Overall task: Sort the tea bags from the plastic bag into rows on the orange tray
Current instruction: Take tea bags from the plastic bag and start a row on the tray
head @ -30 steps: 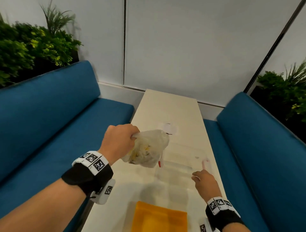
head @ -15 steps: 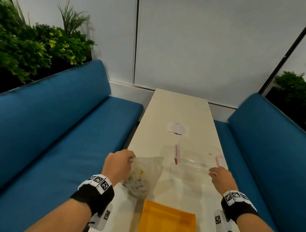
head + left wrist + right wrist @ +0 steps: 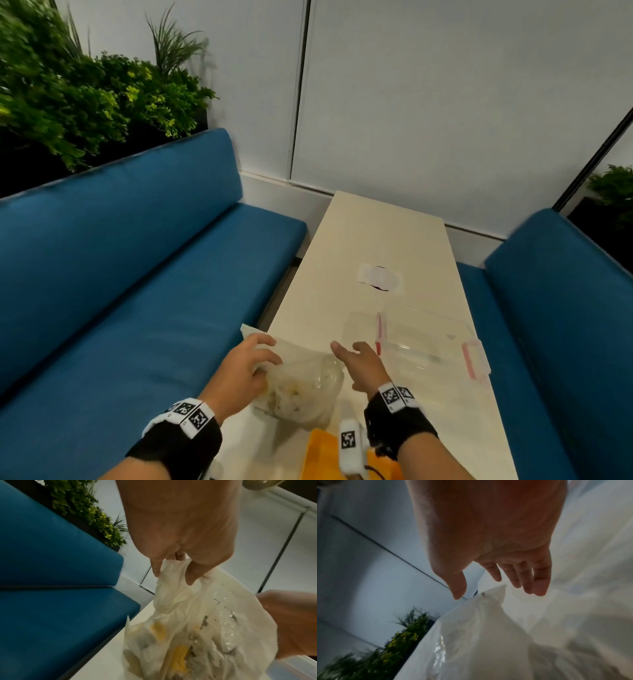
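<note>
The plastic bag (image 3: 301,387) sits on the near end of the pale surface (image 3: 370,240), slumped and crumpled, hard against the left edge; through its cloudy film show yellow and pale shapes, the tea bags (image 3: 178,658), too blurred to count; the left hand (image 3: 239,371) is on the bag's left side, and the left wrist view shows its thumb and fingers (image 3: 192,574) curled round a gathered fold of the bag's mouth, pinching it; the right hand (image 3: 363,368) hovers at the bag's right side, fingers (image 3: 537,582) straight and loosely spread, thumb apart from them, nothing held; whether its palm touches the film I cannot tell; just behind the bag, at the bottom of the head view, lies the orange tray (image 3: 322,455), partly hidden by the right wrist; to the right of the hands stands a clear lidded container (image 3: 421,339) with pink clips, near the bag but apart from it; further up the surface lies a small white patch with a dark mark (image 3: 380,282); blue bench seats (image 3: 137,291) flank both sides; green plants (image 3: 78,89) rise behind the left one; a white panelled wall (image 3: 445,102) closes the far end.
</note>
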{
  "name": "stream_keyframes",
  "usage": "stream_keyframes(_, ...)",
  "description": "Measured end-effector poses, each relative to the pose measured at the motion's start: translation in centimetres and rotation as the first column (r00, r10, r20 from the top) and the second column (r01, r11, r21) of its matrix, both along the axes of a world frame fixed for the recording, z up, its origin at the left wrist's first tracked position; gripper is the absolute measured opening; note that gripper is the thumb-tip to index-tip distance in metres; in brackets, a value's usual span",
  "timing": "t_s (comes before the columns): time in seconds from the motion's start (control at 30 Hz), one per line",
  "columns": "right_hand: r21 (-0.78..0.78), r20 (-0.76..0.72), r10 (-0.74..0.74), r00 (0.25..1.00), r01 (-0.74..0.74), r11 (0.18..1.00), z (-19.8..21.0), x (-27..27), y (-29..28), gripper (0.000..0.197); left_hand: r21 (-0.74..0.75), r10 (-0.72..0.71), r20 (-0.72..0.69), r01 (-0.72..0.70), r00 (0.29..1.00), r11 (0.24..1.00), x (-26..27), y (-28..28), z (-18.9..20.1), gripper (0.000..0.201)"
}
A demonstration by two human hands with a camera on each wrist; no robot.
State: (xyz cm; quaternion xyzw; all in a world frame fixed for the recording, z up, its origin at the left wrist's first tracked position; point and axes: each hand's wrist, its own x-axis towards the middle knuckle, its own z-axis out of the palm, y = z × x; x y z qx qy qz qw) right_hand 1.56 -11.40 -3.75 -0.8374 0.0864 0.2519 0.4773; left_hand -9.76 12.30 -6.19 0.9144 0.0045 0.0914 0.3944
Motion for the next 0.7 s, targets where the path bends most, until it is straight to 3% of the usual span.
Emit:
stream_keyframes(0.1, 0.100, -0.085, -0.058, 0.995, 0.067, 0.993, -1.2, 0.6, 1.6, 0.065, -0.215, 0.026, 0.023, -0.020, 0.999, 0.976, -1.2, 0.8, 0.2, 0.055)
stream_keyframes(0.2, 0.181, 0.102, -0.142, 0.985, 0.122, 0.976, -1.1, 1.0, 2.2, 0.027, -0.341, 0.212, 0.173, -0.144, 0.962, 0.929, -1.6, 1.6, 0.8, 0.042)
stream_keyframes(0.23, 0.191, 0.175, -0.141, 0.974, 0.108, 0.976, -0.5, 0.9, 2.3, 0.023, -0.358, 0.292, 0.191, -0.211, 0.937, 0.910, -1.3, 2.1, 0.8, 0.040)
stream_keyframes(0.3, 0.186, 0.306, -0.112, 0.946, 0.056, 0.981, 1.1, 0.5, 2.1, 0.023, -0.359, 0.396, 0.120, -0.332, 0.910, 0.872, -0.4, 3.4, 0.7, 0.044)
stream_keyframes(0.37, 0.207, 0.391, -0.075, 0.918, -0.008, 0.978, 2.7, 0.1, 1.7, 0.024, -0.385, 0.380, -0.051, -0.369, 0.924, 0.846, 0.7, 4.7, 1.0, 0.046)
stream_keyframes(0.43, 0.241, 0.436, -0.071, 0.897, -0.041, 0.970, 4.4, -0.2, 1.2, 0.024, -0.410, 0.328, -0.105, -0.341, 0.939, 0.846, 1.5, 5.6, 1.6, 0.027)
stream_keyframes(0.7, 0.219, 0.501, -0.063, 0.863, -0.056, 0.974, 8.8, -1.5, -0.9, 0.013, -0.362, 0.328, 0.120, -0.266, 0.937, 0.893, 2.1, 7.1, 5.8, 0.020)
